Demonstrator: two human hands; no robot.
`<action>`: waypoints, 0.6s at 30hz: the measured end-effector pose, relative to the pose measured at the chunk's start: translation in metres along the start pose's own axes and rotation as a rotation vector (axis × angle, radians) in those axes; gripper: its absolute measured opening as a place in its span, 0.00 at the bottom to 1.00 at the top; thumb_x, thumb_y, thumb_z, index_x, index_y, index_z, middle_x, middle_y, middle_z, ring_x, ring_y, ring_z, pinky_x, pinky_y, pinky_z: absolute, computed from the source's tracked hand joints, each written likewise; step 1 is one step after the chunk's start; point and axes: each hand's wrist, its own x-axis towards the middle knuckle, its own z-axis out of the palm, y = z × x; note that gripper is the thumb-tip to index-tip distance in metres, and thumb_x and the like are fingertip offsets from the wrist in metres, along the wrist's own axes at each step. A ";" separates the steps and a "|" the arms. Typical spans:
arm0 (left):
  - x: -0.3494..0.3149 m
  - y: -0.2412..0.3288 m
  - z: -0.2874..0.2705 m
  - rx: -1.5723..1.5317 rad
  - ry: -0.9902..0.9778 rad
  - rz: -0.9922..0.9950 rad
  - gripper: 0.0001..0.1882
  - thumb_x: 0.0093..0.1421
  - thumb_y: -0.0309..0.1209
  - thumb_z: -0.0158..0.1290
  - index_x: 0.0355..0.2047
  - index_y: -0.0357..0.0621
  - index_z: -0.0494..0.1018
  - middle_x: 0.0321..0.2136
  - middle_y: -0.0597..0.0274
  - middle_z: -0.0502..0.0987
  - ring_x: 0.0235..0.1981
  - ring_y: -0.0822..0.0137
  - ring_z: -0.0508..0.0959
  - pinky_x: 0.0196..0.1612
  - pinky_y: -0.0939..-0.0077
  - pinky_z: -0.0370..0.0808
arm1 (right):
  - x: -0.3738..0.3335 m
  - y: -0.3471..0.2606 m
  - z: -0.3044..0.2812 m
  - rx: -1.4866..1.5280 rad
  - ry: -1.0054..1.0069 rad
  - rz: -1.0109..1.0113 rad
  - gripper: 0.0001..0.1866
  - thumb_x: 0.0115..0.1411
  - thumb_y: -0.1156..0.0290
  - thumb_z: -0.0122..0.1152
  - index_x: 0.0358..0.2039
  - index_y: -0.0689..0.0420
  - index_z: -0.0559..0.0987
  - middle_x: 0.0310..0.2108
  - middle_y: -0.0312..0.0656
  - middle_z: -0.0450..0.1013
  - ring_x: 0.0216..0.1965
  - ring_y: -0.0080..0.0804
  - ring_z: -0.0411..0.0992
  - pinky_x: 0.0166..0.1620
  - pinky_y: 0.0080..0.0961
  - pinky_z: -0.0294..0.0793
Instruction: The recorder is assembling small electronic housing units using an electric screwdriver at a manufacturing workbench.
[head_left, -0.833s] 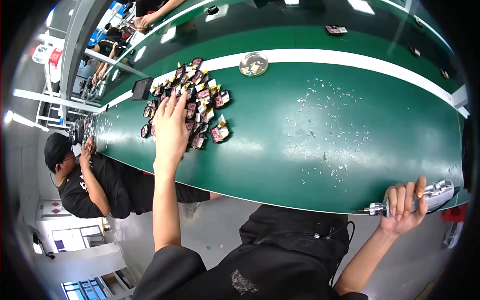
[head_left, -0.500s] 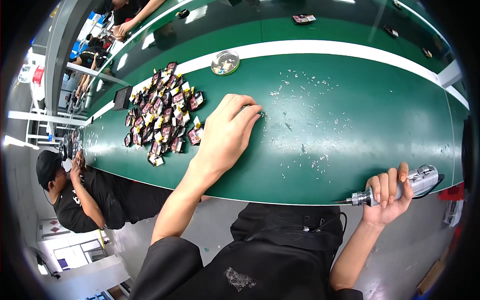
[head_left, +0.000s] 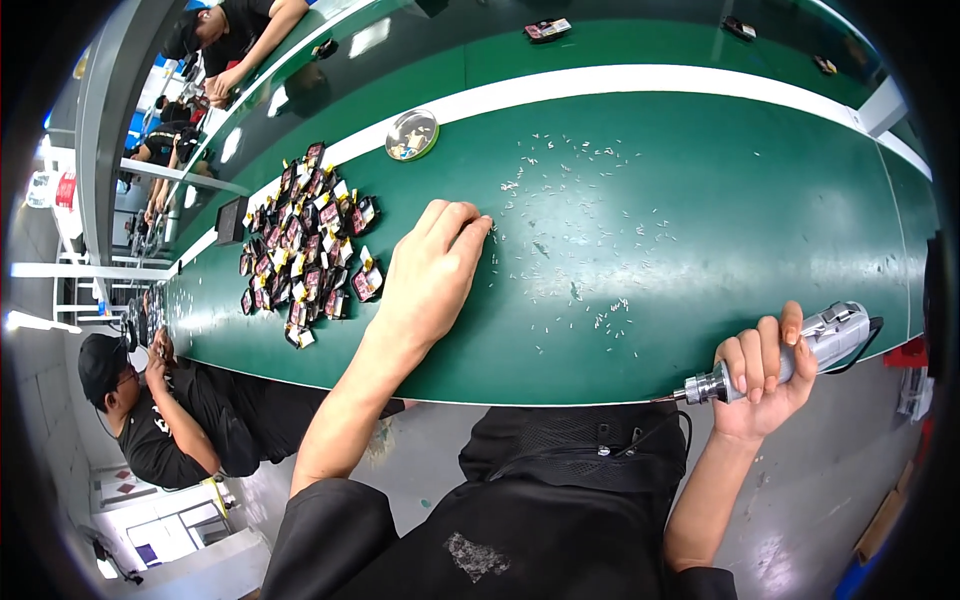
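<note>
My left hand (head_left: 432,268) is over the green table at the left edge of a scatter of small white slivers (head_left: 575,290). Its fingers are curled and pressed together, and whatever is between the tips is too small or hidden to tell. Wrapped in my right hand (head_left: 768,372), by the table's front edge, is a silver electric screwdriver (head_left: 838,335) with a black cord at its rear end. Its thin tip points left. Left of my left hand lies a heap of small black-cased parts (head_left: 300,245) with pink faces, white pieces and yellow bits.
A round dish (head_left: 413,135) holding small pieces stands near the white rail (head_left: 600,78) at the table's back. A black box (head_left: 232,220) sits behind the heap. Beyond the rail, another green surface carries several black parts (head_left: 547,31). Co-workers (head_left: 165,405) are at the left.
The fingers of my left hand have drawn closer together at the edge of the slivers. My right hand still grips the screwdriver. The whole view has shifted slightly.
</note>
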 end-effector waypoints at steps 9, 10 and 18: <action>-0.006 0.035 -0.004 -0.334 0.098 -0.182 0.06 0.51 0.15 0.47 0.28 0.35 0.63 0.26 0.51 0.67 0.27 0.53 0.68 0.30 0.64 0.66 | 0.000 0.001 0.005 0.006 0.046 -0.030 0.06 0.61 0.68 0.45 0.31 0.56 0.65 0.11 0.31 0.55 0.10 0.20 0.54 0.20 0.22 0.60; -0.008 0.048 -0.005 -0.415 0.108 -0.178 0.06 0.51 0.14 0.47 0.28 0.35 0.63 0.25 0.51 0.67 0.26 0.54 0.68 0.30 0.65 0.66 | 0.001 0.002 0.006 0.013 0.060 -0.039 0.06 0.61 0.68 0.45 0.31 0.56 0.65 0.11 0.31 0.55 0.10 0.20 0.54 0.21 0.22 0.60; -0.018 0.115 0.011 -1.116 0.087 -0.226 0.08 0.50 0.12 0.53 0.31 0.33 0.71 0.25 0.58 0.73 0.24 0.70 0.72 0.29 0.80 0.69 | -0.003 -0.001 0.042 -0.021 -0.030 -0.130 0.08 0.63 0.66 0.43 0.33 0.56 0.68 0.12 0.31 0.57 0.11 0.21 0.56 0.22 0.23 0.62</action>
